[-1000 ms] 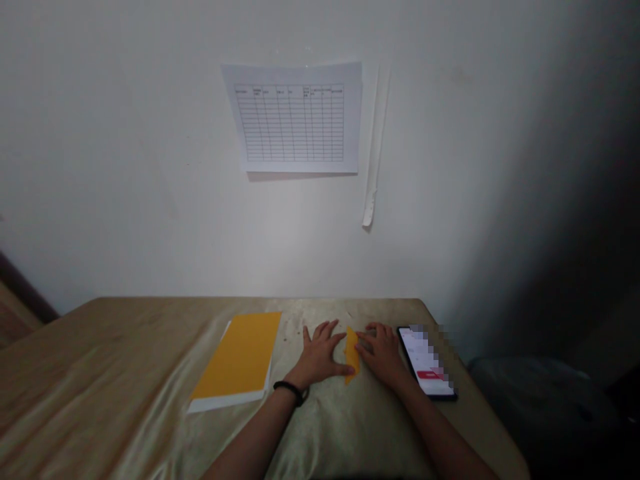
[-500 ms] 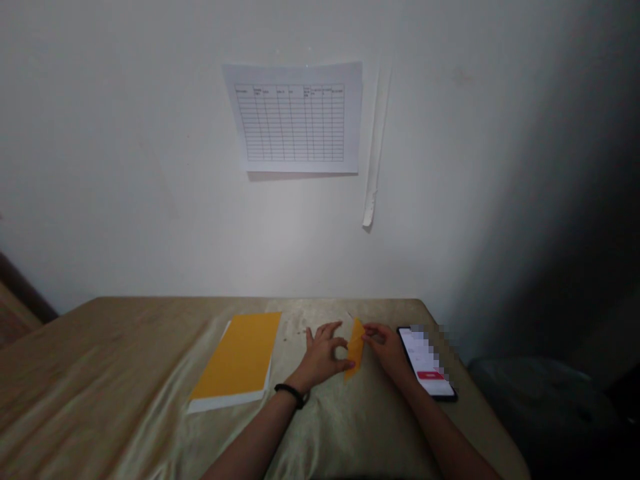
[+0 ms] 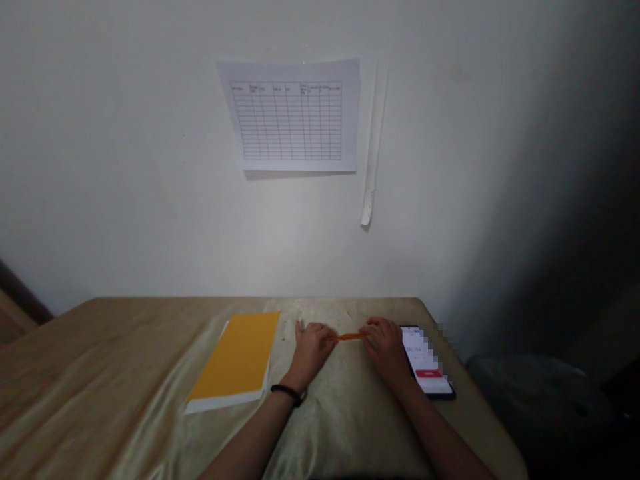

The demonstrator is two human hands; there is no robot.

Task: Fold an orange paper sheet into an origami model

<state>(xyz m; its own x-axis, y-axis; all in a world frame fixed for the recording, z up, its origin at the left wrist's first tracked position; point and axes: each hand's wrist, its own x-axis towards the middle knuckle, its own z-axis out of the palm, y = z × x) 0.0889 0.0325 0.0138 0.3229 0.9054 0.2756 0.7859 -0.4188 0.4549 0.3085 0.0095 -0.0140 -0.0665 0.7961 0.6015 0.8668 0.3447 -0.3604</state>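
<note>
A small piece of folded orange paper [image 3: 351, 337] stretches between my two hands, seen nearly edge-on as a thin strip. My left hand [image 3: 313, 347], with a black band at the wrist, pinches its left end; one finger sticks up. The right end is pinched by my right hand [image 3: 386, 350]. Fingers cover both ends of the paper. To the left of my left hand lies a stack of orange sheets [image 3: 237, 357] over white paper [image 3: 220, 401]. Beside my right hand a phone [image 3: 425, 360] lies with its screen lit.
A gold satin cloth [image 3: 125, 373] with wrinkles covers the table, which meets a white wall [image 3: 150, 167]. On the wall hang a printed table sheet [image 3: 293, 120] and a peeling white strip [image 3: 370, 167]. A dark plastic-looking bag [image 3: 540, 393] sits off the right edge.
The folded paper has turned from upright, with its face showing, to a level, edge-on position. My left hand has closed onto its left end, and my right hand has shifted its hold.
</note>
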